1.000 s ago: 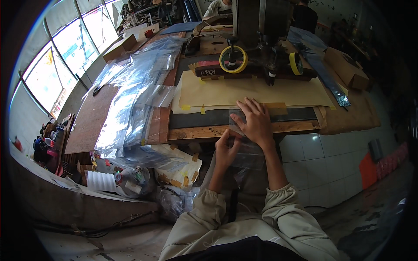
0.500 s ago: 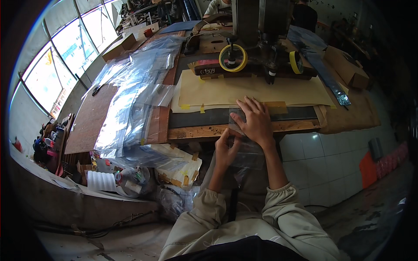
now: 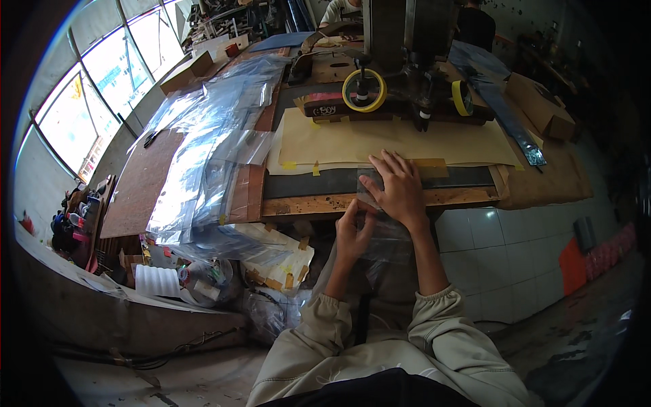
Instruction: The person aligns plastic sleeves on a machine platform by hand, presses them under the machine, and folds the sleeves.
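A clear plastic sheet [image 3: 388,252] hangs over the wooden front edge [image 3: 305,205] of the machine table, in front of my body. My left hand [image 3: 351,234] is closed at the edge of this sheet, thumb and fingers pinching it just below the table edge. My right hand [image 3: 399,192] lies with fingers spread on the sheet's upper part, its fingertips reaching onto the tan cardboard [image 3: 386,144]. A strip of brown tape [image 3: 432,167] sits on the cardboard beside those fingers. Above the cardboard is the machine's dark press bar [image 3: 332,110].
Shiny clear plastic sheets [image 3: 210,156] cover the left part of the table, near scissors [image 3: 150,140]. Two yellow tape rolls [image 3: 369,110] hang on the machine [image 3: 386,30]. Cardboard boxes [image 3: 539,105] stand at the right. Two other people are at the back.
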